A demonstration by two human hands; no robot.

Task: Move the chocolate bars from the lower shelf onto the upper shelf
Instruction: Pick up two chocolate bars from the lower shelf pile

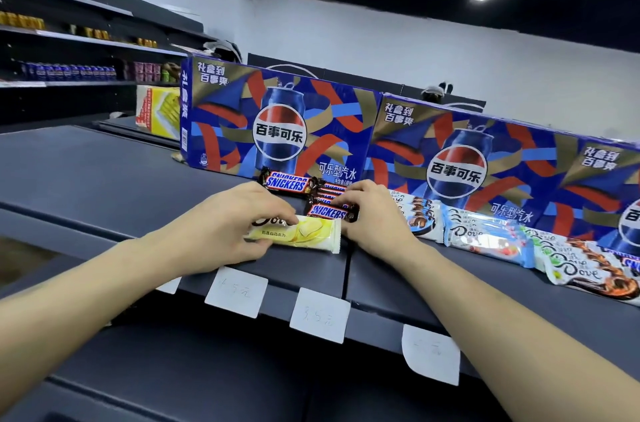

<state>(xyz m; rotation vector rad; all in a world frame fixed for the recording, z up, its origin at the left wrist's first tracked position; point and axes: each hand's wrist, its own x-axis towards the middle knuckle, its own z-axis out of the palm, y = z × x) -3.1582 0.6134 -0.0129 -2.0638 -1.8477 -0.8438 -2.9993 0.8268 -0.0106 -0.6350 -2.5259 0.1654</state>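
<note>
On the upper shelf (104, 186) lies a yellow-and-white Dove bar (304, 235); my left hand (225, 224) pinches its left end between thumb and fingers. My right hand (367, 214) sits just to the bar's right, fingers curled on a stack of Snickers bars (327, 212). Another Snickers bar (285, 183) lies behind, against the Pepsi box. To the right, a row of Dove bars (485, 234) covers the shelf. The lower shelf is dark and its contents are not visible.
Large blue Pepsi gift boxes (277, 127) stand along the back of the upper shelf. White price tags (320, 314) hang from its front edge. A yellow carton (157, 110) sits behind at the left, and stocked shelves (69, 72) line the far left wall.
</note>
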